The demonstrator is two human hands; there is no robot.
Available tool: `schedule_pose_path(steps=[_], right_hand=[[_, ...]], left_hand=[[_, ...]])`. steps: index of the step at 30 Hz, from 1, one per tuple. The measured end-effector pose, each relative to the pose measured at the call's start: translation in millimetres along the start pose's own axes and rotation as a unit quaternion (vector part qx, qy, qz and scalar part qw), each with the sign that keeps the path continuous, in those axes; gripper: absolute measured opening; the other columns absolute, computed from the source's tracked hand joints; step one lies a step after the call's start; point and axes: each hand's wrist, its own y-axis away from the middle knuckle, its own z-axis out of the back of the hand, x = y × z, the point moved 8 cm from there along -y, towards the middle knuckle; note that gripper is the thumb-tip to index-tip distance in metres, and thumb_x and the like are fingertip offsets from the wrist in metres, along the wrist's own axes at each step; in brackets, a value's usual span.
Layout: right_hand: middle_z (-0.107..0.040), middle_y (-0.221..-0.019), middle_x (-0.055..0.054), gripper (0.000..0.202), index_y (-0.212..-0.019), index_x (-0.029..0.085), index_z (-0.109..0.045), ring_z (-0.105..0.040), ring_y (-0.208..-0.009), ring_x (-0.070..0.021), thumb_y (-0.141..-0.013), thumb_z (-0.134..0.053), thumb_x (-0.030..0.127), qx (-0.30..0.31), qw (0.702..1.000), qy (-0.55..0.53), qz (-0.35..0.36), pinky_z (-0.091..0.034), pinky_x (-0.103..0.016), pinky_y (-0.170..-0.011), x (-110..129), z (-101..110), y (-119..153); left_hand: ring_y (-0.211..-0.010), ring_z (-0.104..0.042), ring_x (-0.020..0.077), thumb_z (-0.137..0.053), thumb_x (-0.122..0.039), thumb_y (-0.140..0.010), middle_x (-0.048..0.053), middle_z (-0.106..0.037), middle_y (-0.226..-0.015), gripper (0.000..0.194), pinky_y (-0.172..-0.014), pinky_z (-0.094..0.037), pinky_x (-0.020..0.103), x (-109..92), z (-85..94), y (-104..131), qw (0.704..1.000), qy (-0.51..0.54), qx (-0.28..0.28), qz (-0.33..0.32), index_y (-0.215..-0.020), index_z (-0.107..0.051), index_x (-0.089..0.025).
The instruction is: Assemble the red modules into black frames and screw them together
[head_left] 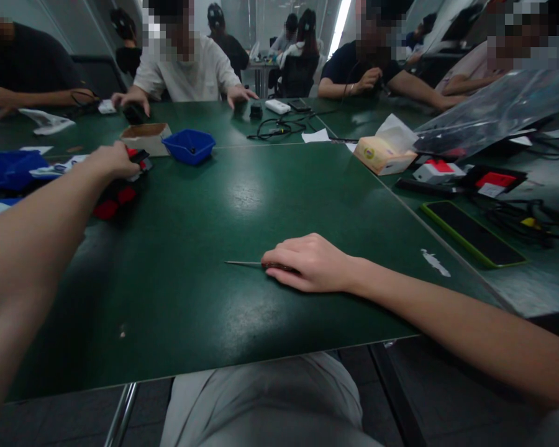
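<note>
Resting on the green table [284,192], my right hand [310,264] is closed round the dark reddish handle of a screwdriver [242,263]. Its thin metal shaft points left and lies close to the tabletop. My left hand [112,162] reaches out to the far left, with its fingers closed on a red and black object [141,159]. More red and black parts [114,202] show below that hand, partly hidden by it. A blue tray [189,146] with a small dark piece inside stands to the right of my left hand, beside an open cardboard box [146,138].
Blue bins [13,169] are at the left. A tissue pack [384,154], a green-edged phone-like slab [470,233], cables [526,220] and clear plastic sheeting [498,112] lie at the right. Across the table sit several people; one person's hands [240,95] rest on its far edge.
</note>
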Motion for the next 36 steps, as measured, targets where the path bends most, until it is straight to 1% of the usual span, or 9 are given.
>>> schedule_pose_path(steps=[7, 14, 16, 18, 22, 24, 28, 32, 36], right_hand=[[-0.075, -0.088, -0.004, 0.023, -0.108, 0.016, -0.065, -0.067, -0.073, -0.0146, -0.106, -0.048, 0.031, -0.001, 1.0, 0.001, 0.004, -0.045, -0.026, -0.065, 0, 2, 0], [-0.074, -0.111, -0.01, 0.026, -0.124, 0.015, -0.062, -0.071, -0.097, -0.0197, -0.108, -0.043, 0.024, -0.009, 0.999, -0.004, -0.041, -0.055, -0.031, -0.079, -9, 4, 1], [-0.07, -0.121, -0.013, 0.03, -0.132, 0.016, -0.058, -0.068, -0.106, -0.022, -0.107, -0.041, 0.021, -0.012, 0.998, -0.003, -0.063, -0.057, -0.035, -0.085, -14, 4, 1], [-0.067, -0.124, -0.015, 0.032, -0.134, 0.017, -0.057, -0.066, -0.109, -0.0233, -0.107, -0.04, 0.02, -0.022, 0.996, -0.012, -0.083, -0.057, -0.037, -0.088, -20, 5, 2], [-0.065, -0.117, -0.013, 0.028, -0.129, 0.018, -0.057, -0.064, -0.104, -0.0225, -0.106, -0.04, 0.018, -0.054, 0.99, -0.072, -0.11, -0.056, -0.038, -0.089, -26, 9, 1], [-0.065, -0.112, -0.012, 0.024, -0.124, 0.019, -0.057, -0.063, -0.1, -0.0214, -0.106, -0.042, 0.019, -0.067, 0.986, -0.106, -0.113, -0.055, -0.037, -0.088, -27, 11, 0], [-0.066, -0.101, -0.007, 0.011, -0.111, 0.019, -0.056, -0.063, -0.087, -0.0181, -0.103, -0.049, 0.02, -0.076, 0.972, -0.174, -0.136, -0.052, -0.032, -0.08, -29, 11, 0], [-0.063, -0.084, 0.0, 0.009, -0.11, 0.019, -0.052, -0.058, -0.069, -0.0142, -0.101, -0.053, 0.022, -0.067, 0.956, -0.224, -0.176, -0.047, -0.027, -0.066, -34, 5, 2], [-0.061, -0.077, 0.003, 0.022, -0.122, 0.018, -0.052, -0.056, -0.063, -0.0133, -0.101, -0.056, 0.026, -0.037, 0.961, -0.222, -0.159, -0.043, -0.025, -0.062, -30, -3, 1]], left_hand=[[-0.146, -0.009, 0.0411, -0.066, -0.067, -0.078, 0.012, -0.017, -0.168, 0.108, -0.119, -0.001, 0.058, -12, 10.4, 40, 0.993, -0.109, -0.01, 0.052, -0.152, -0.025, 0.0], [-0.143, -0.028, 0.0327, -0.038, -0.059, -0.102, 0.007, -0.029, -0.167, 0.075, -0.123, -0.015, 0.055, -78, 30.4, 107, 0.97, -0.154, -0.134, -0.132, -0.16, -0.02, -0.015], [-0.135, -0.042, 0.0305, -0.042, -0.056, -0.102, 0.01, -0.043, -0.159, 0.07, -0.12, -0.027, 0.051, -90, 18.9, 128, 0.978, -0.059, -0.131, -0.148, -0.158, -0.027, -0.016], [-0.111, -0.059, 0.0258, -0.036, -0.048, -0.106, 0.012, -0.059, -0.143, 0.055, -0.101, -0.047, 0.045, -90, -13.3, 150, 0.983, 0.149, -0.033, -0.101, -0.153, -0.037, -0.018], [-0.076, -0.066, 0.0188, -0.034, -0.044, -0.107, 0.013, -0.073, -0.112, 0.042, -0.065, -0.054, 0.03, -94, -102.7, 218, 0.841, 0.488, 0.222, 0.072, -0.127, -0.059, -0.018], [-0.071, -0.069, 0.0198, -0.04, -0.043, -0.106, 0.014, -0.075, -0.106, 0.037, -0.06, -0.054, 0.03, -100, -128.4, 251, 0.794, 0.533, 0.271, 0.107, -0.118, -0.063, -0.017], [-0.085, -0.076, 0.024, -0.047, -0.037, -0.104, 0.014, -0.077, -0.111, 0.03, -0.076, -0.06, 0.037, -117, -153.4, 288, 0.753, 0.56, 0.33, 0.098, -0.122, -0.062, -0.019], [-0.101, -0.076, 0.0269, -0.057, -0.032, -0.098, 0.011, -0.074, -0.126, 0.03, -0.092, -0.06, 0.044, -127, -158.6, 296, 0.771, 0.532, 0.349, 0.034, -0.127, -0.061, -0.025], [-0.104, -0.072, 0.0269, -0.058, -0.04, -0.098, 0.008, -0.073, -0.125, 0.047, -0.083, -0.061, 0.04, -137, -150.8, 297, 0.858, 0.382, 0.318, -0.13, -0.144, -0.055, -0.029]])
